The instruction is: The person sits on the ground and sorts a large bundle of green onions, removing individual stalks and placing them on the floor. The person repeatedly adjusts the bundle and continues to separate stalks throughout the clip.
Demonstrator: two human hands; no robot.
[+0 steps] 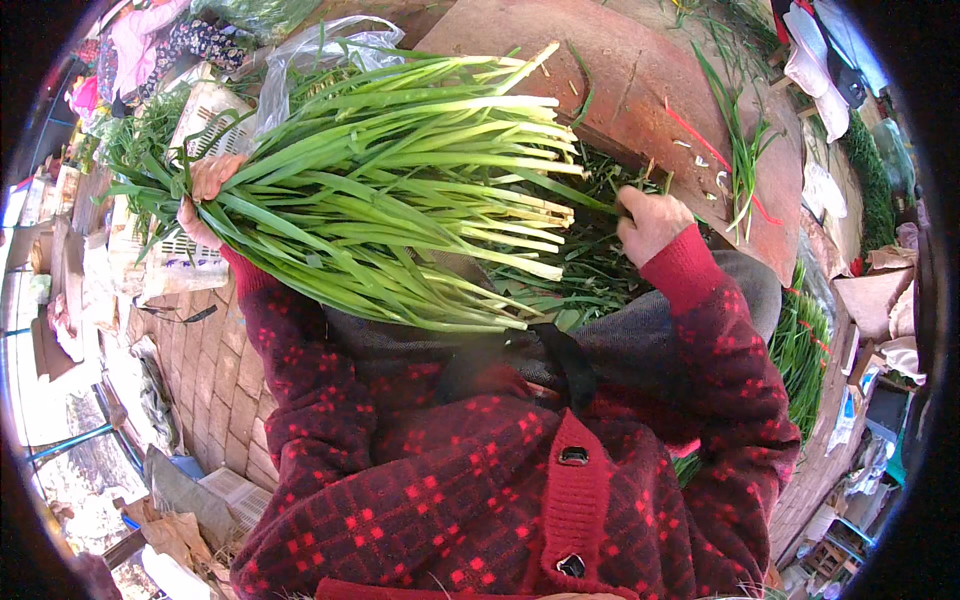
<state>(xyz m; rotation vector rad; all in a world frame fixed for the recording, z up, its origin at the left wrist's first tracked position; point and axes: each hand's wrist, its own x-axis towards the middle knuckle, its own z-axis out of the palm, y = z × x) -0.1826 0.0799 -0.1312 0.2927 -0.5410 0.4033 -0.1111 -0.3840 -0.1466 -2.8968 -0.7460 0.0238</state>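
My left hand [212, 196] grips the leafy end of a thick bunch of long greens of the chive or garlic-leaf kind [390, 180]. The bunch lies sideways before me, fanned out, its pale cut stems pointing right. Beside those stem ends, my right hand [652, 225] is curled around a green leaf [577, 196], and a short piece pokes out above its knuckles. Beneath both, between my knees, is a heap of loose leaf trimmings [592, 262], partly hidden by the bunch.
A reddish board [510, 30] stands ahead, with a few loose stalks [742, 169] and a red tie [697, 139] on it. At left is a white plastic crate [187, 251]. Tied greens [799, 352] lie at my right. A person in pink [139, 49] is at upper left.
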